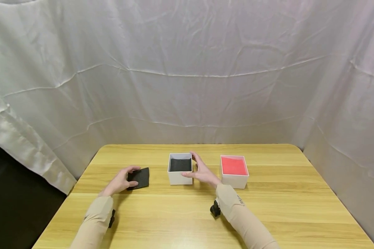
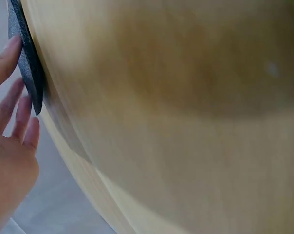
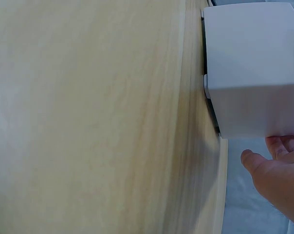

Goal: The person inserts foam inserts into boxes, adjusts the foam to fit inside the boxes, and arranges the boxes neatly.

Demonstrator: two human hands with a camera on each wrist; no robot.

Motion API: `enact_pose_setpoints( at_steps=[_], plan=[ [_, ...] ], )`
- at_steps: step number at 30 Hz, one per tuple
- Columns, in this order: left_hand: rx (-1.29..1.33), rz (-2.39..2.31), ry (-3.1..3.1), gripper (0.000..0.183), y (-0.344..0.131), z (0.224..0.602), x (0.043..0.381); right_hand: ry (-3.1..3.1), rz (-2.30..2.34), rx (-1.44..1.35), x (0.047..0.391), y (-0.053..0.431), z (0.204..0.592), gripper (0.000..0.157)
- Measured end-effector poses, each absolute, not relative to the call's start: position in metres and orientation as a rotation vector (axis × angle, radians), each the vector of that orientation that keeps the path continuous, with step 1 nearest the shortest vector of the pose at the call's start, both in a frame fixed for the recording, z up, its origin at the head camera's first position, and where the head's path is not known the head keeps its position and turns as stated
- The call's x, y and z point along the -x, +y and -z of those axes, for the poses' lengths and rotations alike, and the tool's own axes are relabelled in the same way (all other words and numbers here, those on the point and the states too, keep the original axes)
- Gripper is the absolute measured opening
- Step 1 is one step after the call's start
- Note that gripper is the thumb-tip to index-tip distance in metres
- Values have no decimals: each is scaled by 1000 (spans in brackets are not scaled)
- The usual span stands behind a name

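**Hands at work on a white box and a black pad**

Hands well apart on a wooden table, each busy with its own item. The left hand lies at the near-left edge of a flat black foam pad, thumb curled over its near edge and fingers along its far side, so the pad is lightly pinched where it lies on the tabletop. The left wrist view shows straight fingers against the pad's dark, thin edge; how firm the hold is cannot be told from there.

The right hand rests against the right side of an open white box, fingers extended along its right wall and thumb reaching toward the front corner. The fingers look straight rather than wrapped round it. In the right wrist view the thumb sits just below the box's white wall; the fingertips are barely seen at the frame's edge.

The white box stands near the table's middle, with a black lining inside. The pad lies just to its left, apart from it. To the right of the hand stands a second white box with a red interior, upright and untouched. Both sleeves are beige. Creased white cloth hangs behind and beside the table.
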State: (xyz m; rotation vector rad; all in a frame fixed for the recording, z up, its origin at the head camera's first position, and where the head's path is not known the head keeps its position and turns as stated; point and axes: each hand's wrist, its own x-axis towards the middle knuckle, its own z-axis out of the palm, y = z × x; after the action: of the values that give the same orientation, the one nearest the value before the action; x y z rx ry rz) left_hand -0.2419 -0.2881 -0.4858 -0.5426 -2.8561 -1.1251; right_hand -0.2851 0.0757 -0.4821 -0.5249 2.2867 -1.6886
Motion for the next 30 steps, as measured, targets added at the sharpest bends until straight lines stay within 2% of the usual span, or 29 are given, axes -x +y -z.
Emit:
enact_pose_setpoints(
  at_steps=[6, 16, 24, 30],
  plan=[
    [465, 982, -2870, 58, -290, 490, 240, 2292, 1690, 530, 286, 76, 484, 105],
    [400, 1078, -2830, 69, -288, 487, 241, 2297, 1694, 549, 286, 76, 482, 104],
    [404, 1117, -2794, 60, -286, 484, 242, 2294, 1686, 542, 285, 77, 481, 105],
    [455, 1318, -2718, 50, -284, 479, 244, 2293, 1687, 536, 284, 77, 481, 105]
  ],
)
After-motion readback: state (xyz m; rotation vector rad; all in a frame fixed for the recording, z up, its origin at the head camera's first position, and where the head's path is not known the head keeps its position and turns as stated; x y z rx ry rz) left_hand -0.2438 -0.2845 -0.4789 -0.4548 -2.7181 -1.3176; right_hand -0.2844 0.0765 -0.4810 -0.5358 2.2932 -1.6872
